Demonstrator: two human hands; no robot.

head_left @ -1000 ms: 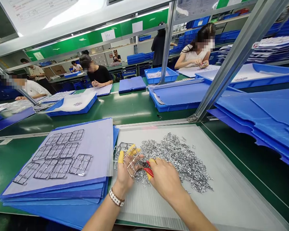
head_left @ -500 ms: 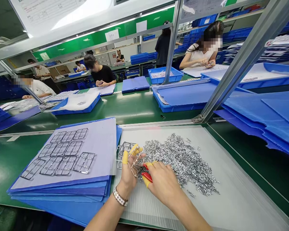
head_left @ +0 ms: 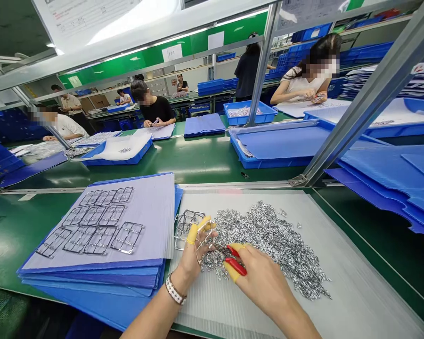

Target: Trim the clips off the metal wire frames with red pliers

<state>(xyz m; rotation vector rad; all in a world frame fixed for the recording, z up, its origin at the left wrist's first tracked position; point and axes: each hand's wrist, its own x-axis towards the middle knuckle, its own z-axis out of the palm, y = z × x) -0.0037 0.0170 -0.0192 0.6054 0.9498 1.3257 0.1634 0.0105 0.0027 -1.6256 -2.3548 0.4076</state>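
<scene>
My left hand [head_left: 194, 254], with yellow finger cots, holds a stamped metal frame [head_left: 187, 230] upright above a white corrugated plastic board [head_left: 198, 310]. My right hand [head_left: 263, 285] grips red-handled side cutters [head_left: 235, 266], and their tips reach in at the frame's edge. Beneath and right of both hands spreads a loose pile of small shiny metal pieces [head_left: 268, 240]. To the left, several matching frames [head_left: 102, 221] lie in rows on a lilac sheet [head_left: 155, 221] topping a stack of blue corrugated sheets [head_left: 92, 282]. A beaded bracelet [head_left: 174, 290] circles my left wrist.
A grey metal upright [head_left: 360, 113] rises at the right beside stacked blue sheets [head_left: 385, 179]. Across the green bench [head_left: 198, 165] stand blue trays [head_left: 272, 143], with several co-workers [head_left: 151, 106] seated or standing beyond them.
The whole view has drifted, so the bench and pile sit further right and lower. Both hands keep their hold on the frame and cutters.
</scene>
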